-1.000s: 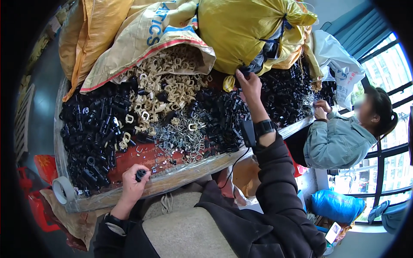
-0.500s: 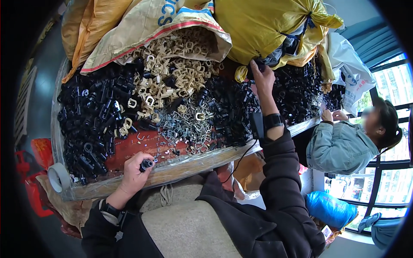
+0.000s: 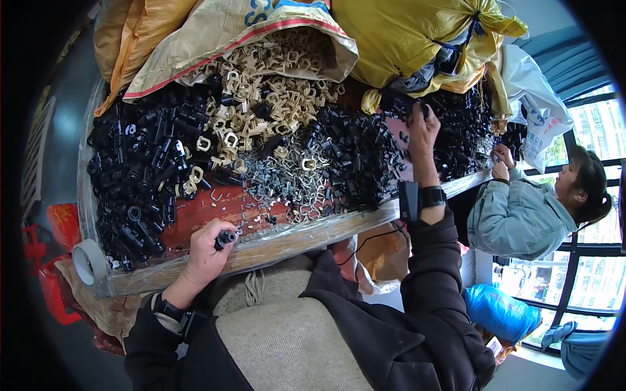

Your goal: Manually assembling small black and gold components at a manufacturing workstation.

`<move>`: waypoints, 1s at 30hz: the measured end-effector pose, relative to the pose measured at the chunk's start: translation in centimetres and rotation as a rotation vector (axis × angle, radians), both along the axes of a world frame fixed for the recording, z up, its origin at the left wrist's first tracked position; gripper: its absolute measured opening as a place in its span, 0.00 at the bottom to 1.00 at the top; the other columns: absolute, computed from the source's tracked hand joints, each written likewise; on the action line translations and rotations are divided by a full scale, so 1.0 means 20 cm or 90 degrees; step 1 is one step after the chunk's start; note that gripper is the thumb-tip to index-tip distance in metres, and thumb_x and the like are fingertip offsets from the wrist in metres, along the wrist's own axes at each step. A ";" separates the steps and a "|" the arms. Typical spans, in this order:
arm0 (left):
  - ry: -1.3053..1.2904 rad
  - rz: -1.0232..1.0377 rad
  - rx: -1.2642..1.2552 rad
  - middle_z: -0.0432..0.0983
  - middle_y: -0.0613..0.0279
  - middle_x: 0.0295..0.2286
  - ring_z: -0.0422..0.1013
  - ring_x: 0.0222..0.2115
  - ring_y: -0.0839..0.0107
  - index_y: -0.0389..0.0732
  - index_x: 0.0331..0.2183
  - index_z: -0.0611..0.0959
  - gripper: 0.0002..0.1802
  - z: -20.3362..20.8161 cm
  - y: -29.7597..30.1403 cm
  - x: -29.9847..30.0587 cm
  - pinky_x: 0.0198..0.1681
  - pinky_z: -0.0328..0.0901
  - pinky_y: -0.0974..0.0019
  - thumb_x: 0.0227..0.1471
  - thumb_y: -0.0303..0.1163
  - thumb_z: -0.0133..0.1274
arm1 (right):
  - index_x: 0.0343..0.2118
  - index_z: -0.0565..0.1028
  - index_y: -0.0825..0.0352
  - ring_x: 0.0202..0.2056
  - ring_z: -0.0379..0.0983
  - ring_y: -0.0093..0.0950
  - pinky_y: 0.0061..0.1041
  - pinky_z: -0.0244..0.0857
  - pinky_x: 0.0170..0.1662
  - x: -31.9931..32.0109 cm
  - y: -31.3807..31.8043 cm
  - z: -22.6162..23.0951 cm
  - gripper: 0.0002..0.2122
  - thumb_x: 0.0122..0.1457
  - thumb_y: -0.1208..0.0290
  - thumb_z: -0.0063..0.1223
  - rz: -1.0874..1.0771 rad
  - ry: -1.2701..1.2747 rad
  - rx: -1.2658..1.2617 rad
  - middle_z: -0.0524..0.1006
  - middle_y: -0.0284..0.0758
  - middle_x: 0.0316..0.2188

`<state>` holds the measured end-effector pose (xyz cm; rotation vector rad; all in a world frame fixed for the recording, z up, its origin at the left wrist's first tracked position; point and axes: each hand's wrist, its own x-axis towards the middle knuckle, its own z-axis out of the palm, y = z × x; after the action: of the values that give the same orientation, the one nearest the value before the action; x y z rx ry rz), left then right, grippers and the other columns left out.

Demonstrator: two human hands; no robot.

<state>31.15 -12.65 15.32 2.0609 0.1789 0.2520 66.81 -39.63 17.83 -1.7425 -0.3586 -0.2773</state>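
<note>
My left hand (image 3: 207, 255), near the table's front edge, is closed round a short black cylindrical plastic fitting (image 3: 225, 239), whose round end faces up. Farther off on the right, my right hand (image 3: 424, 135) reaches across the table, its fingers pinched on a small dark plastic part (image 3: 424, 110), partly hidden by the fingers. Around that hand lie black plastic parts (image 3: 365, 156). Between my two hands are small bent metal clips (image 3: 297, 179), and beyond them a heap of beige square rings (image 3: 261, 98) spills from a woven sack (image 3: 195, 55).
Black cylindrical fittings (image 3: 134, 163) cover the table's left side. A roll of tape (image 3: 90, 262) stands at the near left corner. A yellow sack (image 3: 398, 39) sits at the back. On the right, a person in a light blue jacket (image 3: 512, 215) works at the same table.
My right hand has moved to the right and slightly nearer, away from the yellow sack. My left hand keeps its hold on the black fitting, almost in place. The co-worker's hands have shifted slightly.
</note>
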 end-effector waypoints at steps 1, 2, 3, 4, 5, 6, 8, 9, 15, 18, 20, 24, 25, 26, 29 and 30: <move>-0.004 0.004 0.002 0.69 0.58 0.21 0.69 0.22 0.66 0.36 0.27 0.73 0.06 0.00 0.00 0.00 0.26 0.62 0.70 0.41 0.23 0.52 | 0.16 0.66 0.63 0.15 0.54 0.11 0.12 0.47 0.19 -0.05 0.00 0.08 0.11 0.55 0.71 0.46 -0.003 0.000 -0.001 0.62 0.22 0.13; -0.010 0.009 0.004 0.69 0.59 0.20 0.68 0.21 0.67 0.36 0.26 0.73 0.05 0.00 0.00 0.00 0.26 0.61 0.70 0.41 0.24 0.52 | 0.16 0.66 0.63 0.15 0.54 0.11 0.13 0.48 0.19 -0.11 0.00 0.17 0.11 0.55 0.71 0.46 -0.003 -0.004 -0.011 0.63 0.22 0.13; -0.013 0.018 0.008 0.69 0.59 0.20 0.68 0.21 0.69 0.36 0.26 0.73 0.05 0.00 0.00 -0.01 0.26 0.61 0.71 0.41 0.24 0.52 | 0.17 0.66 0.63 0.15 0.54 0.11 0.13 0.48 0.19 -0.16 0.00 0.25 0.11 0.55 0.71 0.46 0.000 -0.005 -0.019 0.63 0.22 0.13; -0.011 0.021 0.010 0.69 0.59 0.20 0.68 0.21 0.69 0.36 0.26 0.73 0.05 0.00 0.00 -0.03 0.26 0.61 0.71 0.41 0.24 0.52 | 0.17 0.66 0.63 0.15 0.54 0.11 0.13 0.48 0.19 -0.21 0.00 0.27 0.11 0.55 0.72 0.46 0.004 -0.007 -0.026 0.63 0.22 0.13; -0.014 0.019 0.007 0.69 0.60 0.20 0.68 0.21 0.69 0.36 0.26 0.73 0.05 -0.01 0.00 -0.02 0.26 0.61 0.71 0.41 0.24 0.52 | 0.17 0.66 0.63 0.15 0.54 0.11 0.13 0.48 0.19 -0.27 -0.01 0.26 0.11 0.55 0.72 0.46 -0.002 -0.010 -0.027 0.63 0.22 0.13; -0.017 0.018 0.004 0.70 0.60 0.20 0.68 0.21 0.69 0.36 0.26 0.73 0.05 -0.01 0.00 -0.01 0.26 0.61 0.71 0.41 0.24 0.52 | 0.17 0.66 0.64 0.15 0.55 0.11 0.13 0.48 0.19 -0.33 -0.01 0.23 0.10 0.55 0.73 0.46 0.041 -0.007 -0.076 0.62 0.22 0.13; -0.018 0.018 0.004 0.70 0.60 0.20 0.68 0.21 0.70 0.36 0.26 0.73 0.05 -0.01 0.00 0.00 0.26 0.61 0.71 0.41 0.24 0.52 | 0.18 0.66 0.65 0.16 0.55 0.12 0.14 0.49 0.19 -0.41 -0.01 0.17 0.10 0.55 0.74 0.46 0.084 -0.002 -0.123 0.62 0.22 0.12; -0.024 0.014 0.006 0.70 0.60 0.20 0.68 0.21 0.70 0.36 0.26 0.73 0.05 -0.01 -0.01 0.00 0.26 0.61 0.71 0.42 0.24 0.52 | 0.18 0.66 0.67 0.16 0.57 0.15 0.16 0.50 0.19 -0.43 0.00 0.14 0.09 0.54 0.75 0.46 0.104 -0.073 -0.216 0.62 0.25 0.12; -0.009 0.014 0.006 0.70 0.60 0.20 0.68 0.21 0.71 0.36 0.25 0.73 0.04 -0.01 -0.02 -0.02 0.26 0.61 0.71 0.42 0.24 0.51 | 0.21 0.65 0.69 0.17 0.63 0.29 0.24 0.55 0.20 -0.41 0.11 0.09 0.05 0.49 0.79 0.48 0.284 -0.284 -0.391 0.64 0.35 0.14; -0.004 0.010 0.009 0.69 0.60 0.20 0.67 0.21 0.71 0.36 0.25 0.73 0.04 -0.01 -0.01 -0.02 0.26 0.61 0.71 0.42 0.23 0.51 | 0.23 0.65 0.68 0.20 0.64 0.36 0.28 0.58 0.22 -0.39 0.22 0.04 0.05 0.44 0.78 0.50 0.377 -0.298 -0.509 0.64 0.38 0.19; 0.002 0.006 0.012 0.69 0.60 0.20 0.67 0.21 0.71 0.36 0.25 0.73 0.04 -0.01 -0.01 -0.01 0.26 0.60 0.71 0.42 0.23 0.51 | 0.25 0.65 0.67 0.25 0.66 0.38 0.31 0.59 0.26 -0.36 0.30 0.00 0.07 0.43 0.76 0.51 0.425 -0.327 -0.574 0.65 0.38 0.21; 0.013 0.004 0.009 0.68 0.60 0.20 0.66 0.21 0.71 0.36 0.25 0.73 0.04 -0.01 -0.01 0.01 0.26 0.60 0.72 0.42 0.23 0.51 | 0.25 0.66 0.67 0.29 0.65 0.39 0.32 0.59 0.30 -0.28 0.37 0.00 0.07 0.45 0.74 0.51 0.408 -0.458 -0.553 0.66 0.39 0.23; 0.018 0.005 0.014 0.68 0.60 0.20 0.67 0.21 0.71 0.36 0.25 0.73 0.04 0.00 -0.01 0.00 0.26 0.60 0.72 0.42 0.23 0.51 | 0.25 0.66 0.67 0.29 0.65 0.39 0.32 0.59 0.30 -0.28 0.37 0.00 0.07 0.45 0.74 0.51 0.404 -0.459 -0.548 0.66 0.39 0.23; 0.022 0.006 0.019 0.68 0.60 0.21 0.67 0.22 0.71 0.35 0.26 0.73 0.04 0.00 -0.01 0.00 0.27 0.60 0.72 0.42 0.23 0.51 | 0.26 0.66 0.67 0.29 0.65 0.40 0.32 0.59 0.31 -0.27 0.36 -0.01 0.06 0.46 0.74 0.50 0.430 -0.445 -0.522 0.66 0.39 0.23; 0.011 0.004 0.044 0.68 0.59 0.22 0.67 0.23 0.70 0.35 0.26 0.73 0.05 0.01 -0.01 0.02 0.28 0.61 0.71 0.41 0.22 0.51 | 0.26 0.66 0.67 0.30 0.64 0.41 0.32 0.58 0.32 -0.22 0.32 -0.03 0.06 0.48 0.74 0.50 0.473 -0.421 -0.466 0.66 0.40 0.23; 0.002 0.004 0.055 0.68 0.59 0.22 0.67 0.24 0.69 0.35 0.26 0.74 0.06 0.01 -0.02 0.02 0.28 0.61 0.71 0.40 0.22 0.52 | 0.26 0.66 0.68 0.30 0.64 0.40 0.32 0.58 0.32 -0.22 0.29 -0.06 0.06 0.48 0.74 0.50 0.483 -0.368 -0.457 0.66 0.40 0.23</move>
<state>31.57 -12.97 15.50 2.1468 0.1789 0.2647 62.46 -33.76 16.62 -2.0303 -1.6528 -0.0845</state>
